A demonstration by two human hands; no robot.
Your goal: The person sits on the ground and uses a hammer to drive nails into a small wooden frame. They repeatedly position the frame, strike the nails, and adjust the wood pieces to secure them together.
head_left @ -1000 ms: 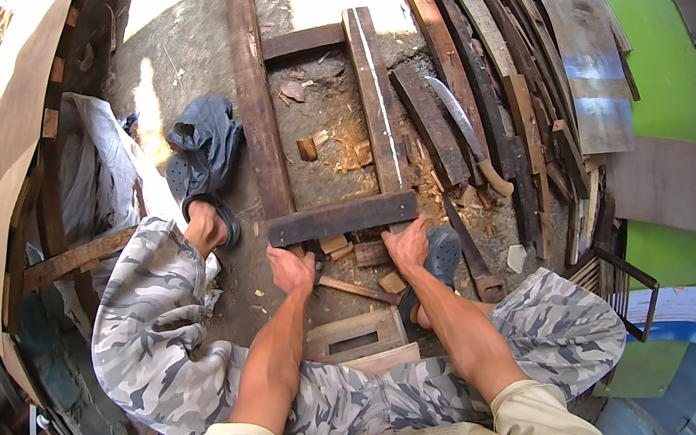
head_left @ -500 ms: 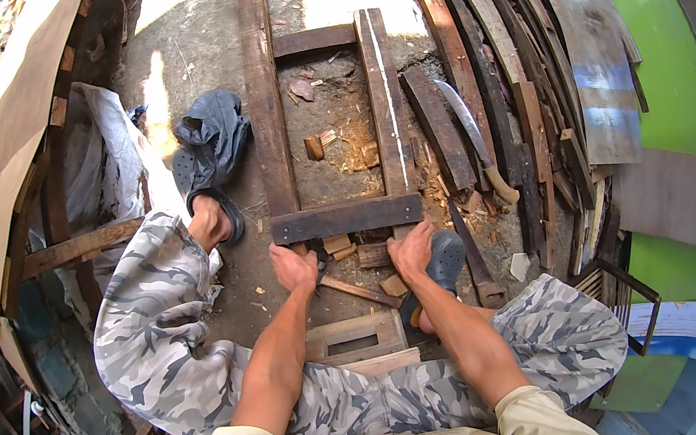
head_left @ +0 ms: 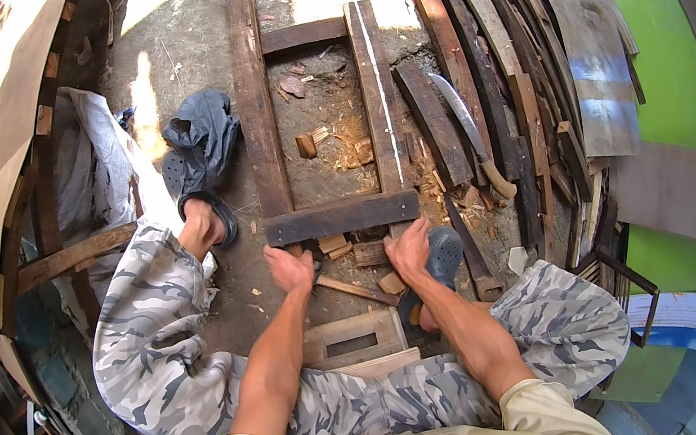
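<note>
A dark wooden frame (head_left: 260, 122) lies lengthwise ahead of me, with two long rails, a far crosspiece (head_left: 303, 35) and a near crossbar (head_left: 342, 217). A white stripe runs along its right rail (head_left: 378, 103). My left hand (head_left: 290, 269) is closed on the left near end, just under the crossbar. At the right near end, my right hand (head_left: 408, 248) grips in the same way. Some fingertips are hidden beneath the wood. A tool with a wooden handle (head_left: 358, 291) lies between my forearms, its dark head beside my left hand. Small wood blocks (head_left: 370, 254) sit between my hands.
A machete (head_left: 465, 121) lies right of the frame, beside stacked planks (head_left: 515, 63). My sandalled feet flank the frame. A slotted wooden piece (head_left: 352, 341) lies close to me. Wood chips (head_left: 347, 152) are scattered inside the frame. Leaning boards (head_left: 13, 116) stand at left.
The whole view has shifted slightly. Both hands keep the same hold on the frame's near end, with no clear movement of the frame over the ground.
</note>
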